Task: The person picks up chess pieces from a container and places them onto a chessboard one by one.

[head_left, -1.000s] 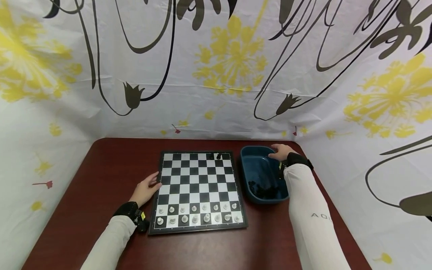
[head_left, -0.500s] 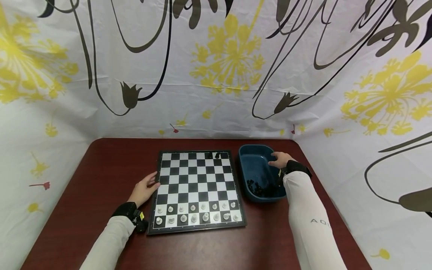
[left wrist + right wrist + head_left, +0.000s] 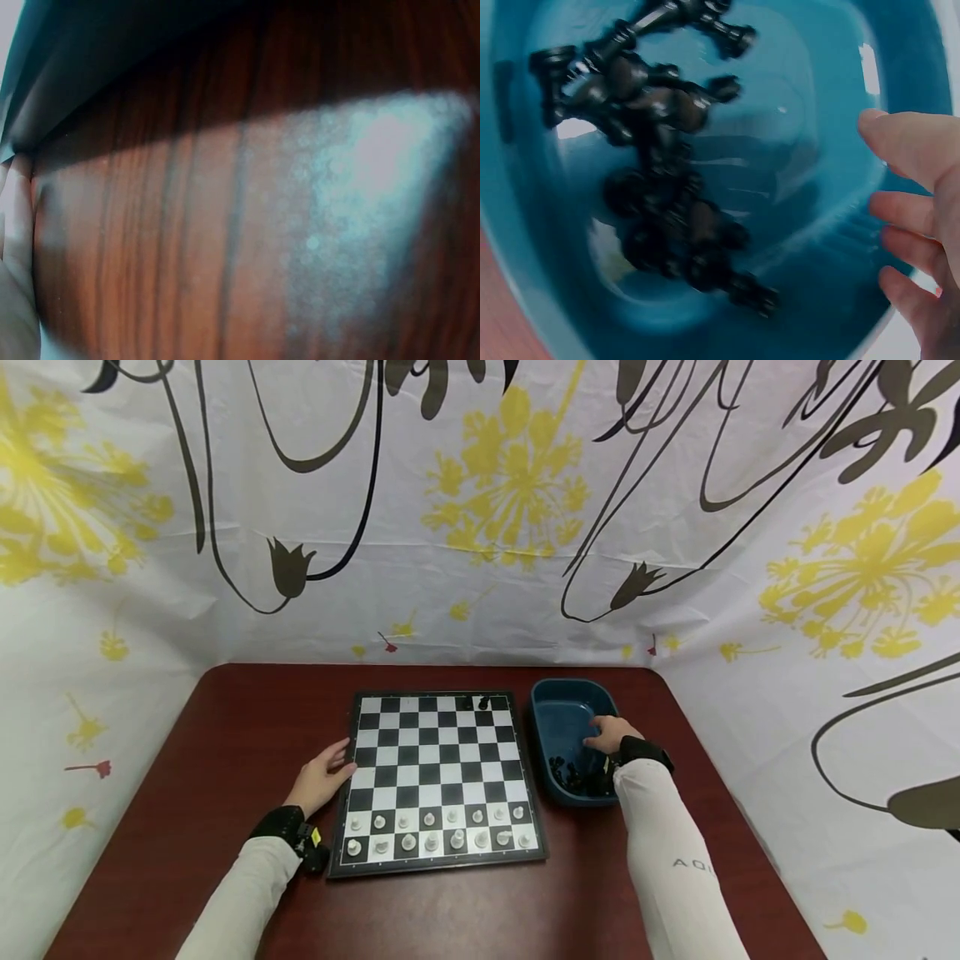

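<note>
The counter (image 3: 247, 735) carries the board (image 3: 428, 732) at its middle, with the tub (image 3: 572, 700) just beside it on the right, likely so pieces need travel only a little. White pieces (image 3: 457, 840) fill the two near rows; two black pieces (image 3: 483, 703) stand on the far row, right of centre. The other black pieces (image 3: 705, 266) lie heaped in the tub's near end, probably kept there to stay together. The left hand (image 3: 318, 782) touches the board's left edge, thumb and fingers apart, perhaps to steady it. The right hand (image 3: 612, 735) reaches over the tub's right side, fingers loosely bent and apart, holding nothing visible and clear of the heap.
</note>
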`<state>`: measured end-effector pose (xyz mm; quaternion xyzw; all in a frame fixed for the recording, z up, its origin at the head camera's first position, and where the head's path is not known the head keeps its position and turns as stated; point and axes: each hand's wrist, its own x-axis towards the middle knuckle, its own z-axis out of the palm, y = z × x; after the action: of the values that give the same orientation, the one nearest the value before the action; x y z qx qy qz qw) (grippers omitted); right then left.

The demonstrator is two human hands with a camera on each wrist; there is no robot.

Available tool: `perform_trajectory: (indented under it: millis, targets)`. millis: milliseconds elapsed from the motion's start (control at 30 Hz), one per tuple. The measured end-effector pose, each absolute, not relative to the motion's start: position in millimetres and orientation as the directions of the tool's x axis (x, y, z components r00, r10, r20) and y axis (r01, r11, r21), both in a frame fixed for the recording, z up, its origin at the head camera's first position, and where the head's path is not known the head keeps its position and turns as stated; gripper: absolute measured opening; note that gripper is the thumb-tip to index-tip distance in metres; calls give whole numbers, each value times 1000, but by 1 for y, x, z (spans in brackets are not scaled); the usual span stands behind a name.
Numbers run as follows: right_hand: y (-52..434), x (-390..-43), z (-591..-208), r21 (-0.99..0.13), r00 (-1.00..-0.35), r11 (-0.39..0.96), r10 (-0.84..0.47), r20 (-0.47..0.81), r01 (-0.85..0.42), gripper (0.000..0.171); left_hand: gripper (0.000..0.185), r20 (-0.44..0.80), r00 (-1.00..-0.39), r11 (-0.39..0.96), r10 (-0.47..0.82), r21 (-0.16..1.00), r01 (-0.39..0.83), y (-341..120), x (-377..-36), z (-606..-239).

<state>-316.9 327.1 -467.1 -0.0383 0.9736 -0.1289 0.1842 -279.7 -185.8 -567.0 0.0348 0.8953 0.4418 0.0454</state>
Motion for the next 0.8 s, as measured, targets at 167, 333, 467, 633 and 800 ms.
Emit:
perform_trajectory:
  millis: [167,333,467,633,800]
  targets:
    - [320,-315,-482,-303,-912,951,-179,-370,-64,45,59,-60,-993,605,102,796,14,-186,-278,-566]
    - [314,-313,-492,-324,-903,942,-211,-375,-85,42,58,-34,-994,601,99,798,33,-186,-279,-567]
    - [309,-312,-495,-312,-903,947,-199,-381,-77,40,58,-29,-995,600,100,799,37,-186,-280,-568]
    - [307,-312,-499,-322,-909,946,-165,-382,-37,44,58,-39,-995,602,93,798,25,-186,-281,-567]
    - [366,-363,-599,-327,-929,932,-251,-272,-156,50,58,-28,-995,601,93,799,33,-186,-282,-569]
